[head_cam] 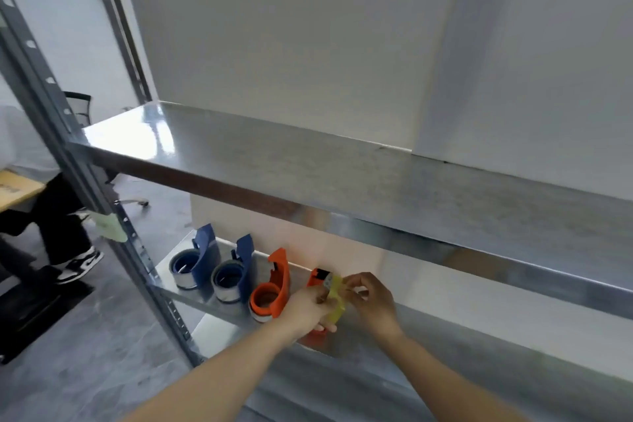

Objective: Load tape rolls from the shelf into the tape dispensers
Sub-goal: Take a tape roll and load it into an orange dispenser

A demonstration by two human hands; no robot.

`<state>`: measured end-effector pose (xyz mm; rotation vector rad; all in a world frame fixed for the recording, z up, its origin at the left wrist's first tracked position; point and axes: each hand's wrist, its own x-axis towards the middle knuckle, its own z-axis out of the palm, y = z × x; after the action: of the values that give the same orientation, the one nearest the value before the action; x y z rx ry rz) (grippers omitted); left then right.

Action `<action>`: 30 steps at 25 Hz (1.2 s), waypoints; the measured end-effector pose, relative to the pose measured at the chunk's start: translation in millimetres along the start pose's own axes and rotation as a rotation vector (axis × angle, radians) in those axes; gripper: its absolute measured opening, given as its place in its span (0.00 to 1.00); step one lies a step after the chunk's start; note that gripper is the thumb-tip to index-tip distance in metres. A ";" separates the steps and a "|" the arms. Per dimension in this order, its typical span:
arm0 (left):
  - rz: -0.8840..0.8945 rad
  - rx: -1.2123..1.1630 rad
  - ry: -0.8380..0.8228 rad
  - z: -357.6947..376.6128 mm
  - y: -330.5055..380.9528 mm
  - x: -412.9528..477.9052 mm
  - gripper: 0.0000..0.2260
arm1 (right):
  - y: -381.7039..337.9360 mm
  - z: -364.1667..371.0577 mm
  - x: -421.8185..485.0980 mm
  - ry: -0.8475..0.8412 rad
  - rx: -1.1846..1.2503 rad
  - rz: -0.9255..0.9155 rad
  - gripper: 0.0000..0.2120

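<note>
Both hands worked on the lower shelf (445, 339), at about 6 o'clock in the view. The left hand (306, 310) gripped the fourth dispenser (317, 336), an orange one, with its fingers closed around the body; most of this dispenser was hidden under the hand. The right hand (371, 300) pinched the end of the yellowish tape (337, 298) between thumb and fingers, which were narrow, almost together. The tape strip ran up from the roll toward the dark front part of the dispenser at 12 o'clock of the hands (the roll itself I could not see clearly).

At 9 o'clock from the hands, three other dispensers stood in a row on the same shelf. The nearest was an orange dispenser (270, 291), just beside the left hand. Further toward 10 o'clock were two blue ones (236, 274), (195, 264), close to each other. Each of the three already carried a roll.

The upper shelf (308, 164) crossed the middle of the view. At 9 o'clock, behind the post (68, 154), a seated person's legs (65, 216) were visible.
</note>
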<state>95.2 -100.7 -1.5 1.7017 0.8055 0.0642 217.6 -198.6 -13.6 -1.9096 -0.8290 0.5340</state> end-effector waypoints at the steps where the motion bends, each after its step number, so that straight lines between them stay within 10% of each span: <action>1: 0.014 0.017 -0.046 -3.5 0.8 1.6 0.05 | -0.2 0.9 0.2 0.027 -0.050 0.007 0.04; 11: 0.170 0.314 -0.330 -25.4 0.1 32.1 0.07 | -0.7 -7.1 -28.7 -0.114 -0.389 0.026 0.10; 16: 0.031 0.273 0.129 -29.8 -19.8 48.2 0.12 | 10.8 13.5 -7.8 0.299 0.157 0.504 0.10; 24: -0.339 -0.152 0.091 -21.3 -27.3 63.2 0.05 | 17.0 82.5 33.4 0.178 0.448 0.686 0.07; 30: -0.255 -0.249 -0.106 -13.4 -19.1 52.4 0.11 | 3.4 89.3 33.9 0.137 0.715 0.788 0.10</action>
<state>119.9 -59.9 -33.5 1.3478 0.8901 -0.0974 182.2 -121.4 -57.6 -1.4999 0.2470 0.9925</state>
